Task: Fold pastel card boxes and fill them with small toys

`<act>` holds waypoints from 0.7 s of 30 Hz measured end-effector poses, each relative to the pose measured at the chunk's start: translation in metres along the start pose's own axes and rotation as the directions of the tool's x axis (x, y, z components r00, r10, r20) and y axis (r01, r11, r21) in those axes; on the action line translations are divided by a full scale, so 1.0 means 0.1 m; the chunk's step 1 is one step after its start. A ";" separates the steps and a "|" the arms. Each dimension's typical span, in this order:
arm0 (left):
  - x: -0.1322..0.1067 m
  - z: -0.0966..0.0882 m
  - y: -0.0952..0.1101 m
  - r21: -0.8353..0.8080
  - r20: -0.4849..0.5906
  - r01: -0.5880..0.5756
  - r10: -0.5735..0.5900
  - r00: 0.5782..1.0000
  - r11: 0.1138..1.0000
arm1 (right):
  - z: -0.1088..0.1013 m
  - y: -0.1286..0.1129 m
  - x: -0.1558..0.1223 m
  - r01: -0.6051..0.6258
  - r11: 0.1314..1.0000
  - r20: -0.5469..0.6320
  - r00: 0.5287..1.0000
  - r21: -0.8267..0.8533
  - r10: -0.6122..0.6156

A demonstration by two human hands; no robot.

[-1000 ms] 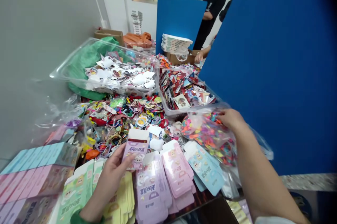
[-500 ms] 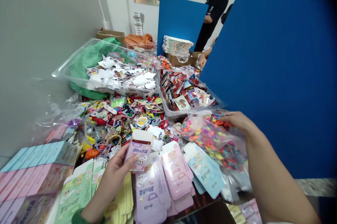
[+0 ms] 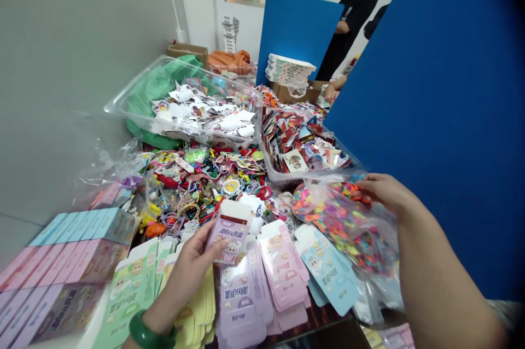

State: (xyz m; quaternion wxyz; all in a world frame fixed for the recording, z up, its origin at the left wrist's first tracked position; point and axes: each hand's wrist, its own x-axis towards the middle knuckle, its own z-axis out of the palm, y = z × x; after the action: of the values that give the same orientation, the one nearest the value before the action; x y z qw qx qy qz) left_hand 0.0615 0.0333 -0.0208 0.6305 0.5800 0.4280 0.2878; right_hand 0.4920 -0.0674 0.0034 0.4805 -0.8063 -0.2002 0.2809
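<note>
My left hand (image 3: 205, 250) is closed round a small purple carton (image 3: 228, 233), its white top flap raised, above a stack of flat purple cartons (image 3: 241, 300). At the right, my right hand (image 3: 385, 191) is at the mouth of a clear plastic bag (image 3: 348, 223) full of small bright pieces. Its fingers are pinched together over orange and blue pieces; what they grip is too small to make out. Flat pink cartons (image 3: 282, 267) and blue cartons (image 3: 328, 267) lie between my hands. Yellow cartons (image 3: 197, 310) and green cartons (image 3: 127, 294) are fanned out beside my left forearm.
Filled cartons (image 3: 61, 267) stand stacked at the left. Behind lie mixed trinkets (image 3: 197, 174), a clear tub of white cutouts (image 3: 135, 124) and a tub of cards (image 3: 273, 174). A blue panel (image 3: 443, 119) rises at the right. A person (image 3: 348, 21) stands beyond.
The view has shifted, so most things appear farther right. My left hand keeps the purple carton. My right hand stays at the bag, its fingers now drawn closer together near a blue piece.
</note>
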 end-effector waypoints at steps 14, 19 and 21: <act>0.01 -0.01 -0.04 0.004 0.028 0.013 -0.013 1.000 1.000 | -0.04 0.18 0.03 -0.159 0.963 0.013 0.987 0.216 0.160; 0.02 -0.01 -0.07 0.025 0.025 -0.012 0.012 1.000 1.000 | 0.03 0.19 0.01 -0.137 0.967 -0.039 0.988 0.216 0.149; 0.01 -0.01 -0.08 0.025 0.029 -0.006 0.005 1.000 1.000 | 0.04 0.21 0.03 -0.127 0.972 -0.049 0.989 0.196 0.139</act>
State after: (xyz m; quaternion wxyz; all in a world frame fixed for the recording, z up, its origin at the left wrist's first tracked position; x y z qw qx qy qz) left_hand 0.0603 0.0338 -0.0287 0.6284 0.5933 0.4207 0.2758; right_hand 0.4927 -0.0727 -0.0173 0.5424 -0.7759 -0.1027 0.3053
